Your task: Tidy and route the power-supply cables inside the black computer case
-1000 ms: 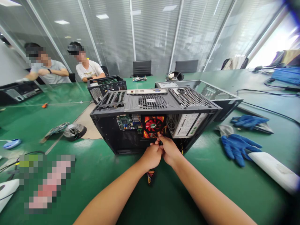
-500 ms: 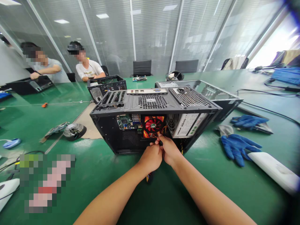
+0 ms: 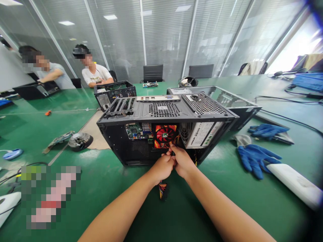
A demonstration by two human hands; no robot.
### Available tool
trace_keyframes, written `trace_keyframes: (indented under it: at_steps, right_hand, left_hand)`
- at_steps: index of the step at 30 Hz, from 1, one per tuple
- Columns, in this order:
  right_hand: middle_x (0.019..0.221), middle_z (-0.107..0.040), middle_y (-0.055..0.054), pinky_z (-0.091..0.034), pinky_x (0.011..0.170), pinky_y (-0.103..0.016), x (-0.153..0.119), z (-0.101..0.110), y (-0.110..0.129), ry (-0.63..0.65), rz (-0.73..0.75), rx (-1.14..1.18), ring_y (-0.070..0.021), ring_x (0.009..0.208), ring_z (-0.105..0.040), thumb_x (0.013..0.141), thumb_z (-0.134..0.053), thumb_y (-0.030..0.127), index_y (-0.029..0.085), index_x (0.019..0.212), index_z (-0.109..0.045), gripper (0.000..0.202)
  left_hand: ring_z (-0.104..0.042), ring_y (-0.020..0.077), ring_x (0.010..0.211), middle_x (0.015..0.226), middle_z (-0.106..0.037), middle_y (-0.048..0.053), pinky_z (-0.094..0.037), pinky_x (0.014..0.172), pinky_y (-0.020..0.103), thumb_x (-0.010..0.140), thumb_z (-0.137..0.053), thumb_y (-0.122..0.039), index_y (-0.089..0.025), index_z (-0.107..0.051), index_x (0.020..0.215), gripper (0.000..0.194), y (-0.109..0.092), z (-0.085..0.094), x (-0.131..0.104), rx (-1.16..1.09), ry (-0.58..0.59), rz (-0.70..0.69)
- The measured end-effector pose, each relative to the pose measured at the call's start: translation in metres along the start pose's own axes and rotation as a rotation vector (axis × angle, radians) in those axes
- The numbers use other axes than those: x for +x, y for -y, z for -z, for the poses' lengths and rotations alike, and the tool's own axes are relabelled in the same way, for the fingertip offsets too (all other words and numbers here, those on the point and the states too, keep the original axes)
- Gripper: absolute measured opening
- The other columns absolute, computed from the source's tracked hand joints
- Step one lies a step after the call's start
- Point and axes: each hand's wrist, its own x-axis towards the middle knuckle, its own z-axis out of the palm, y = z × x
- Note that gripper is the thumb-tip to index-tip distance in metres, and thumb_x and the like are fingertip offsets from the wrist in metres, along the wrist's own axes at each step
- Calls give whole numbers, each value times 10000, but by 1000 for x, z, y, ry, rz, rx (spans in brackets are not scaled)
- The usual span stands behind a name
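PC case [image 3: 163,111] stands on bench [image 3: 234,198], rear I/O panel up, open side facing bench near edge, long axis L–R, approx parallel to far edge. Both hands at case's lower near edge: L hand [image 3: 164,166] curled like a fist, R hand [image 3: 182,160] pinching, tips meeting. Pinched item mostly hidden, prob. cable bundle [image 3: 163,191], can't confirm. Bundle's loose end pokes out just below L wrist, outside case, pointing twd bench near edge; L hand nearer. R hand nearer red cooling fan [image 3: 165,135], just beyond fingertips, & PSU [image 3: 200,136] to right. PSU label: dark + green print, slanted, can't read reliably.
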Motion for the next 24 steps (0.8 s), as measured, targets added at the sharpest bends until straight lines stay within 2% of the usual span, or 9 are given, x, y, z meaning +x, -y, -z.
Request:
trace_keyframes:
  at_steps: [3, 5, 9, 14, 17, 20, 22, 24]
  right_hand:
    - [507, -537, 23, -381, 427, -224, -1, -1, 1, -10, 0, -5, -117, 447, -536, 720, -643, 366, 188, 605, -510, 251]
    - [507, -539, 19, -398, 441, -228, -2, -1, 1, -6, 2, 7, -127, 469, -553, 711, -656, 363, 188, 605, -510, 251]
    - [512, -540, 15, -431, 470, -241, -3, -3, 2, -9, -6, 21, -140, 494, -576, 732, -641, 338, 191, 616, -515, 226]
    - [513, -537, 17, -452, 505, -249, -3, -2, 2, -5, -4, 20, -144, 517, -594, 751, -624, 332, 191, 619, -508, 225]
    - [520, -543, 16, -454, 505, -254, -2, -1, 1, 6, -5, 23, -147, 522, -594, 736, -639, 349, 193, 628, -513, 227]
    - [518, -541, 19, -442, 483, -253, -1, -1, 0, 6, 7, 21, -140, 497, -580, 708, -666, 353, 191, 622, -520, 235]
    - [511, -537, 20, -431, 469, -250, -1, -1, 1, 1, 14, 16, -137, 484, -571, 696, -677, 357, 190, 612, -522, 242]
    - [506, -536, 20, -421, 458, -246, -1, -2, 1, 0, 14, 13, -134, 477, -565, 694, -678, 363, 189, 606, -523, 249]
  left_hand:
    - [-352, 76, 454, 500, -361, -56, -290, 469, 199, 865, -342, -275, -153, -518, 730, 253, -2, -1, -1, -19, 7, 4]
    - [-419, 87, 504, 536, -437, -29, -332, 506, 204, 864, -340, -254, -148, -531, 723, 260, -1, 0, 0, 90, -14, -46]
    - [-570, 159, 719, 758, -619, 72, -414, 648, 256, 871, -324, -239, -139, -577, 771, 290, 0, 2, 1, 416, -88, -175]
    - [-618, 209, 768, 834, -653, 125, -433, 658, 285, 871, -293, -223, -124, -600, 852, 323, -4, 2, -3, 560, -96, -176]
    - [-609, 199, 768, 818, -644, 113, -428, 663, 278, 865, -300, -217, -132, -591, 826, 305, -4, 2, -2, 535, -97, -176]
    - [-568, 155, 709, 723, -597, 60, -412, 636, 248, 862, -325, -225, -150, -556, 756, 265, -2, 3, 0, 411, -81, -165]
    - [-494, 110, 573, 600, -505, 5, -377, 550, 217, 867, -335, -257, -159, -511, 712, 254, -2, 2, 0, 246, -41, -101]
    - [-354, 73, 431, 505, -374, -52, -296, 445, 193, 872, -337, -304, -171, -462, 707, 246, -4, 1, -2, 40, 13, 5]
